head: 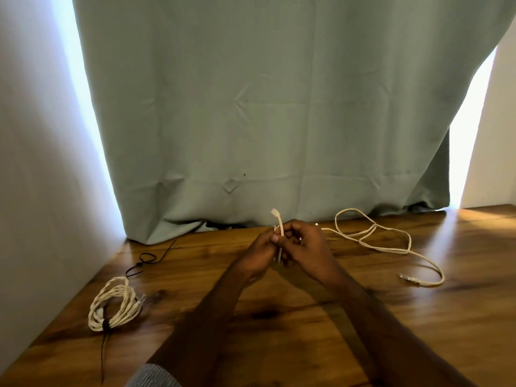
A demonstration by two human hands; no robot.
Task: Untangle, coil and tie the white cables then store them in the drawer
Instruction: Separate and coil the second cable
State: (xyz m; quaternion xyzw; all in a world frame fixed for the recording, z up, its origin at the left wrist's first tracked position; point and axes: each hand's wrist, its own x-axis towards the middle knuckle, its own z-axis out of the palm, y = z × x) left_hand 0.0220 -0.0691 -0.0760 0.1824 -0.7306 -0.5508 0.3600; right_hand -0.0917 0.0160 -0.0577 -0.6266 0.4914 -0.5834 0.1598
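Both hands meet above the middle of the wooden table [279, 331]. The left hand [261, 254] pinches the end of the loose white cable [385, 248] between thumb and fingertips, and the plug [275, 213] stands up above the grip. The right hand [305, 247] curls round the same cable just beside the left. Holding the end upright with both hands probably fixes a starting point for the first loop of a coil.

The rest of the loose white cable trails to the right across the table in open loops, its far plug resting near the right edge. This slack lies flat and apart, so it appears ready to be drawn in.

The coiled cable [114, 305] lies at the left of the table, bound by a dark tie [105, 325]. A spare black tie [148, 259] lies just behind it, within reach for the next binding.

No drawer is visible.
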